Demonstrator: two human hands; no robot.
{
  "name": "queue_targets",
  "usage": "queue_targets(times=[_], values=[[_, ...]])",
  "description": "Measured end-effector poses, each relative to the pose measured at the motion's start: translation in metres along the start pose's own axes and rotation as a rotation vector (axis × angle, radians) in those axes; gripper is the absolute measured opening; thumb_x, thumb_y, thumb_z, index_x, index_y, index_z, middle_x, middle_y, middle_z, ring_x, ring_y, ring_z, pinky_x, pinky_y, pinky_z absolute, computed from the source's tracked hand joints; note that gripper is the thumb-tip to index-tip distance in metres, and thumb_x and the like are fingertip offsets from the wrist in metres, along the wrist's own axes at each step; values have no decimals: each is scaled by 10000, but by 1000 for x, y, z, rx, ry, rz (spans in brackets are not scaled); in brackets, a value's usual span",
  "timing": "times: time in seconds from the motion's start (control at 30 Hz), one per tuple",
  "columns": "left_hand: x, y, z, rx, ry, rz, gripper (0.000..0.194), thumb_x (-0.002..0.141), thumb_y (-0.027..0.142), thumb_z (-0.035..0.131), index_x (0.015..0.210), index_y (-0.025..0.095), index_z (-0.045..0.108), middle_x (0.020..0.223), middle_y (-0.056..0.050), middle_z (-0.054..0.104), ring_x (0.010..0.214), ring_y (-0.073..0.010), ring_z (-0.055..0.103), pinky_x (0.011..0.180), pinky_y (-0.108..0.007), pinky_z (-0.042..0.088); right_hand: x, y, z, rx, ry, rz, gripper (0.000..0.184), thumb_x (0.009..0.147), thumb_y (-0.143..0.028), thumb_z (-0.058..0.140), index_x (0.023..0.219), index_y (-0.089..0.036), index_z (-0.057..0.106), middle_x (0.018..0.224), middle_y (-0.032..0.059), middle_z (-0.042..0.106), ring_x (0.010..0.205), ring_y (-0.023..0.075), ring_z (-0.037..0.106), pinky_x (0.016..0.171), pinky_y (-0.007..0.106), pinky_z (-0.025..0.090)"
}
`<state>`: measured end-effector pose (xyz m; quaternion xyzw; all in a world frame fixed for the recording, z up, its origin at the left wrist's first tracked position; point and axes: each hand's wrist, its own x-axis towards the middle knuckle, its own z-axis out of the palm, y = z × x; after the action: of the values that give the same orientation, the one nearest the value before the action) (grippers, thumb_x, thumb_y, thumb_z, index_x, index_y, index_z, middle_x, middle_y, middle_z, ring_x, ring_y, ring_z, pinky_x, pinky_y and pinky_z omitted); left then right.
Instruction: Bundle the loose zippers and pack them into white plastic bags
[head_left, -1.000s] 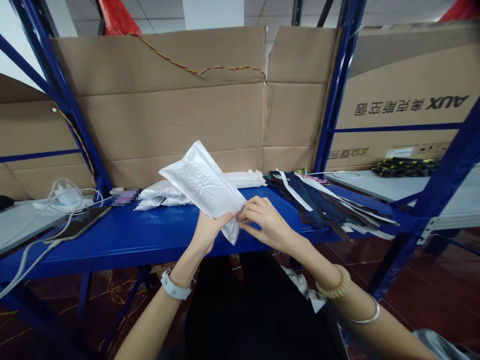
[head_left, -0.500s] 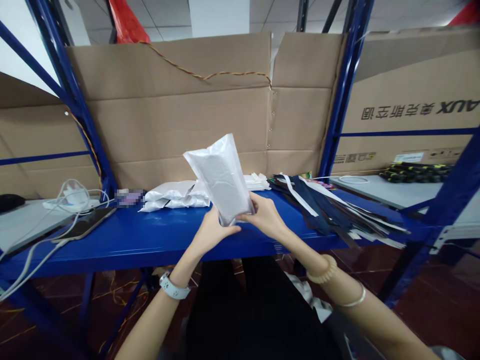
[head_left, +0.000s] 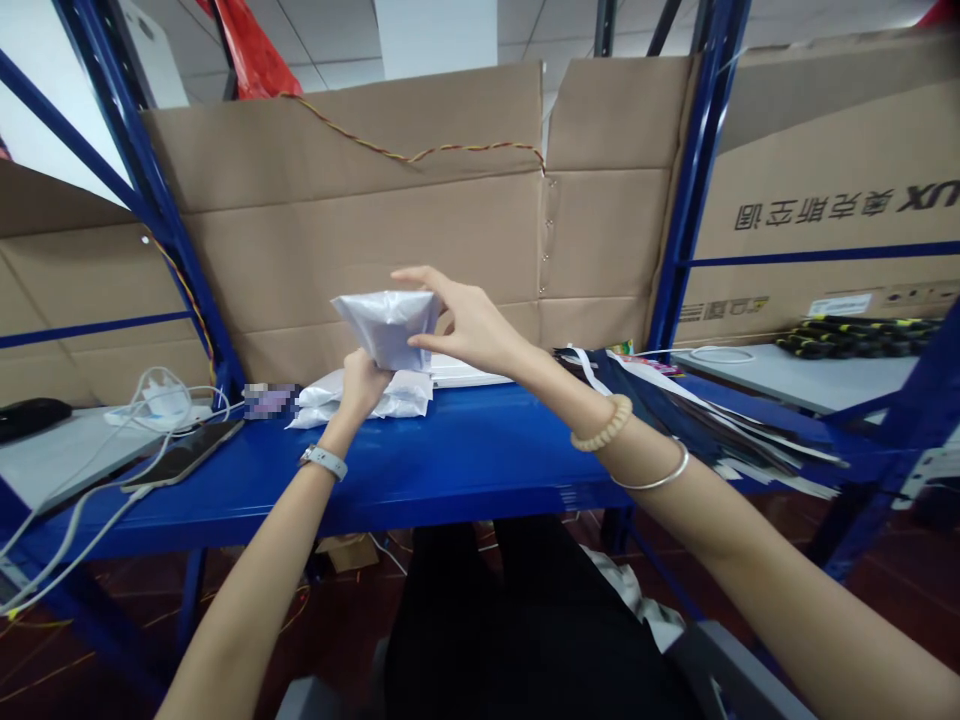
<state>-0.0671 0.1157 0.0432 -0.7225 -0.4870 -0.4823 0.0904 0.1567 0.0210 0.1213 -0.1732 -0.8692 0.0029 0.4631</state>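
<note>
A white padded mailer (head_left: 386, 325) is bunched into a short, crumpled shape above the shelf. My left hand (head_left: 364, 385) grips its lower edge from below. My right hand (head_left: 469, 328) is spread around its right end, with the thumb underneath and the fingers along the top edge. Just below it, a pile of similar white mailers (head_left: 401, 397) lies on the blue steel shelf (head_left: 457, 470), close under my left hand.
Dark zippers with white tape (head_left: 675, 410) lie at the shelf's right. A phone (head_left: 184, 460) and white cables (head_left: 161, 400) are at the left. Blue rack uprights and cardboard sheets (head_left: 360, 250) stand behind the shelf.
The mailer, long and upright before, is now bunched shorter and held higher. My right hand has moved up and opened around its end, and my left hand has moved under it.
</note>
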Motion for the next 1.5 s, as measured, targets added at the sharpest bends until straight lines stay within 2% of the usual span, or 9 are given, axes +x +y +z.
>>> queue_targets(times=[0.13,0.23,0.47,0.67,0.83,0.93,1.03,1.27,1.5], values=[[3,-20,21,-40,-75,-16,136,624,184,630,745,123,634,798,-116,697,823,-268,628,715,-330,462,-5,22,26,-42,-34,-18,351,802,-145,573,1149,-171,519,1141,53,609,1015,194,550,856,327,428],[2,-28,27,-68,-121,-23,219,588,164,648,804,129,642,819,-121,699,846,-276,630,732,-341,471,-10,40,43,-78,-29,7,330,809,-122,549,1133,-173,517,1111,62,620,992,184,560,842,312,417],[-10,-3,-7,-225,-107,61,566,646,261,695,1180,177,530,1212,-107,587,1046,-208,574,854,-302,460,-11,54,66,-104,-59,48,297,811,-112,544,1098,-182,521,1078,60,626,974,183,561,825,294,404],[-25,5,-36,-215,-235,110,302,735,353,636,965,157,642,970,-61,679,890,-189,613,814,-284,464,-12,73,68,45,-249,10,465,795,-281,647,1225,-202,488,1046,44,644,904,159,586,780,270,435],[-26,-11,-43,-216,-269,59,296,736,383,636,951,180,660,998,-67,688,928,-215,615,834,-314,469,-15,122,62,-280,-183,375,314,983,-273,332,1198,-170,537,1193,83,603,1054,149,553,884,263,416],[-27,-12,-46,-233,-299,73,272,740,355,635,950,187,672,1026,-65,686,954,-216,615,870,-328,463,-22,154,69,-427,-207,520,289,959,-227,406,1150,-92,577,1176,155,599,1090,208,543,927,329,406],[-28,-7,-52,-242,-345,88,271,744,345,633,958,183,676,1035,-71,684,968,-223,616,890,-338,460,-26,175,82,-532,-264,601,300,924,-305,508,1147,-115,575,1168,125,590,1074,225,554,932,417,425],[-29,-8,-62,-221,-379,87,307,768,355,616,1011,175,669,1077,-97,670,1025,-234,595,923,-359,443,-13,194,109,-720,-366,642,306,901,-320,553,1135,-123,565,1157,106,568,1017,214,571,878,422,474],[-25,-18,-46,-197,-361,116,260,743,295,612,973,189,668,1023,-64,686,947,-216,617,855,-316,456,-27,203,99,-829,-405,605,304,899,-313,558,1130,-117,567,1164,110,563,1039,221,561,891,428,466]])
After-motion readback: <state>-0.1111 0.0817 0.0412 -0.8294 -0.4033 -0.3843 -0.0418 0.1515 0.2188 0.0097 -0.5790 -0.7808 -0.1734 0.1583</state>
